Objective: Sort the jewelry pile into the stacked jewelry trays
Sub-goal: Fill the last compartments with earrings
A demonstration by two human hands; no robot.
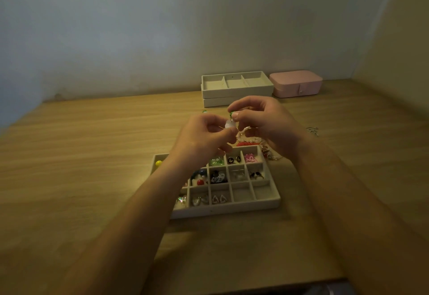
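A white gridded jewelry tray (267,203) lies on the table in front of me, many of its small compartments holding earrings, rings and beads. Above its far edge my left hand (204,134) pinches a pale white bead piece (229,124). My right hand (262,118) pinches a small green piece (231,114) right beside it. The two pieces touch or hang together; I cannot tell which. Behind my hands lies the jewelry pile (250,142) with red beads, partly hidden. Two stacked white trays (236,92) stand at the back, the top one with three compartments.
A shut pink jewelry box (297,83) stands to the right of the stacked trays by the wall. A small silver chain piece (312,130) lies on the wooden table to the right. A green bead (204,111) lies behind my left hand. A wall rises on the right.
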